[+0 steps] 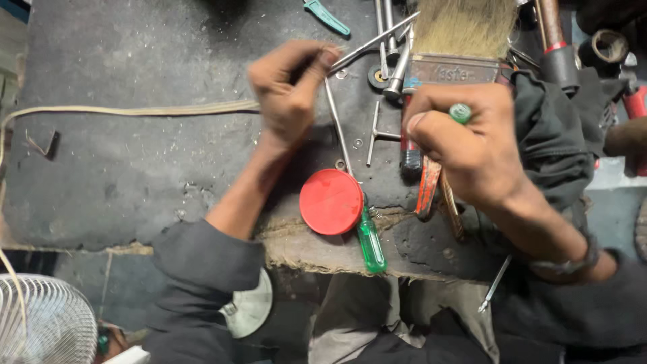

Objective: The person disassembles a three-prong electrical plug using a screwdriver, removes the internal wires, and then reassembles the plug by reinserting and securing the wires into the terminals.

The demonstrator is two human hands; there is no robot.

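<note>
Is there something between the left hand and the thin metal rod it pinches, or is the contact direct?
Nothing visible stands between them. The left hand pinches the thin metal rod directly at its near end with bare fingertips. The right hand holds a green-tipped tool apart from it.

Left hand (291, 91) pinched, right hand (465, 145) fisted, forearms converging.

Left hand (288, 91) pinches a thin metal rod (371, 44); right hand (465, 145) grips a green-handled tool (460, 112) (shaft hidden).
</note>
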